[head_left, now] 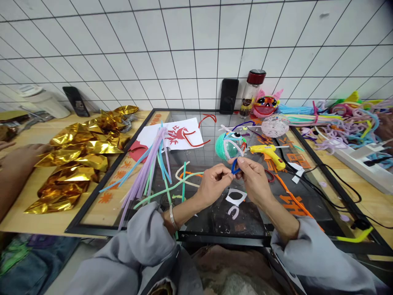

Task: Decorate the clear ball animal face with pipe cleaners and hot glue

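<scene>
A small loop of blue pipe cleaner [236,166] is pinched between the fingertips of both my hands, in front of my chest. My left hand [215,181] is closed on its left side and my right hand [251,174] on its right. Just beyond them sits a round craft ball [223,148], wrapped partly in green pipe cleaner, with an eye on top and a clear part showing. A yellow hot glue gun [268,153] lies to its right. Below my hands are a white paper cutout with a hole [236,196] and a small pale U-shaped piece [233,212].
Purple, blue and green pipe cleaners [153,164] lie left on the black-framed glass board [101,213]. Gold foil [76,164] and another person's arm [24,168] are farther left. A bottle [250,94] and phone [229,96] stand at the wall. Black cords [334,184] lead to a power strip [362,164].
</scene>
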A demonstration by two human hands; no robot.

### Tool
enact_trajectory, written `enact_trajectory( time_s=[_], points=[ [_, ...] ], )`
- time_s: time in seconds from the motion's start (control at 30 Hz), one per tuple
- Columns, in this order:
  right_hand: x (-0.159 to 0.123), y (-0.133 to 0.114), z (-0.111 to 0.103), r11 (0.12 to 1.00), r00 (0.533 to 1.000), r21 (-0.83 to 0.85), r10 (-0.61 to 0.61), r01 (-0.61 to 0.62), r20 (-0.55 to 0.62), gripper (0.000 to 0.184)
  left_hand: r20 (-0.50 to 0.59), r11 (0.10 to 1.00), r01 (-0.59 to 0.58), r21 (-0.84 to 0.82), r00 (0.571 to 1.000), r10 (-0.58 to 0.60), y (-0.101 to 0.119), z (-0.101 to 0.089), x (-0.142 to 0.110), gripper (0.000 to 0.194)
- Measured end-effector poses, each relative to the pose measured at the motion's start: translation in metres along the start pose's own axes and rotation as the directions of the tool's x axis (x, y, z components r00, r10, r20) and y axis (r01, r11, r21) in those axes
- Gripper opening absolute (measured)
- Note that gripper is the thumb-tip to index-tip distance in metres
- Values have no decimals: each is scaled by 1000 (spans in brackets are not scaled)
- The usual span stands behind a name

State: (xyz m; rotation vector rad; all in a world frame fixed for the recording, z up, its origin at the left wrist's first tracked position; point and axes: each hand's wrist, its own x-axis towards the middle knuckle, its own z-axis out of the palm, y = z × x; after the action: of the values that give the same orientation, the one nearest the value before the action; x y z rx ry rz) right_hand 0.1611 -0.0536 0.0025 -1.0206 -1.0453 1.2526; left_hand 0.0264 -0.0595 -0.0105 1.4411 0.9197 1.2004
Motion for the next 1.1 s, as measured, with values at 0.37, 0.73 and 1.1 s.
enact_trajectory(
  time_s=[0.37, 0.73, 1.1],
  points=[
    [-1, -4, 4, 989, 989, 62, 131, -135, 70, 43, -130, 1000, 6, -20, 991, -9, -4, -1, 2, 26],
    [1, 4, 3, 994, 994, 42, 101, -99, -33, 37, -37, 998, 47, 40, 998, -46, -3, -2, 2, 22],
    [1, 3, 1, 994, 995, 37, 105, -105, 2, 32, -69, 998, 40, 50, 997, -37, -4, -3, 2, 25]
  ],
)
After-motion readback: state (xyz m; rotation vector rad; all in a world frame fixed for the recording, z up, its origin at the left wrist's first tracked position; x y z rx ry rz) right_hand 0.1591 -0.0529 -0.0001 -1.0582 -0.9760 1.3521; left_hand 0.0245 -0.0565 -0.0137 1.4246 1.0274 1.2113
